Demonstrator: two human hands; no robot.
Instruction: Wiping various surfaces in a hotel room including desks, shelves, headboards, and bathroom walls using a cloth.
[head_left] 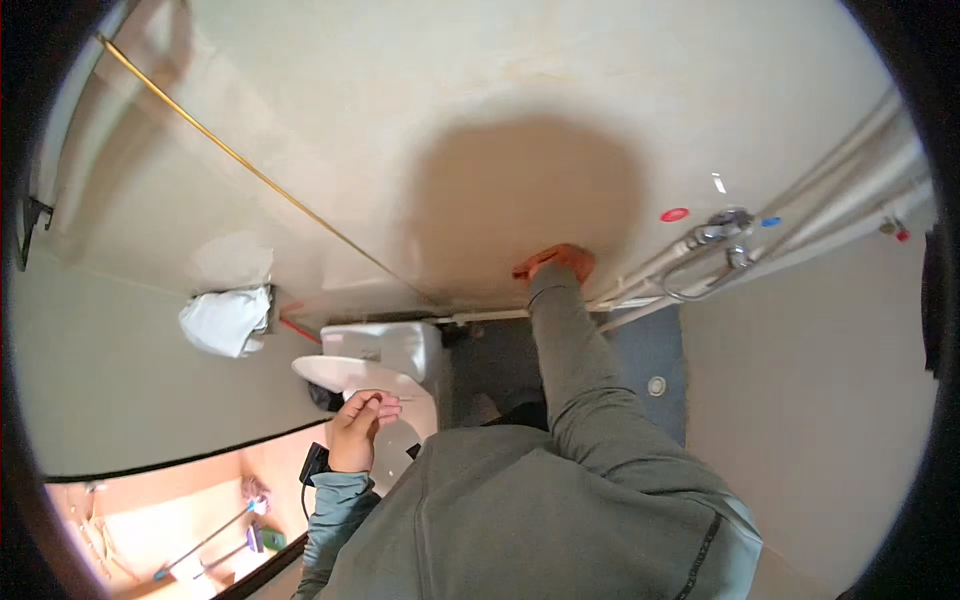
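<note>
My left hand (362, 428) is raised over the white toilet (425, 400), thumb and fingertips drawn together in a pinch. A thin, faint line shows at the fingertips, too small to name. My right arm stretches forward, and my right hand (562, 263) is at the beige wall (350, 130), low down and in shadow. Its fingers are mostly hidden by the back of the hand, so their grip does not show. The toilet lid (340, 374) stands raised in front of the white cistern (375, 345).
A yellow pole (240, 160) slants along the wall. To the right are a shower mixer tap (722, 228) and pipes (850, 200). A white cloth or bag (228, 322) hangs at left. A floor drain (656, 386) lies in the dark floor. A mirror (150, 520) reflects cleaning tools.
</note>
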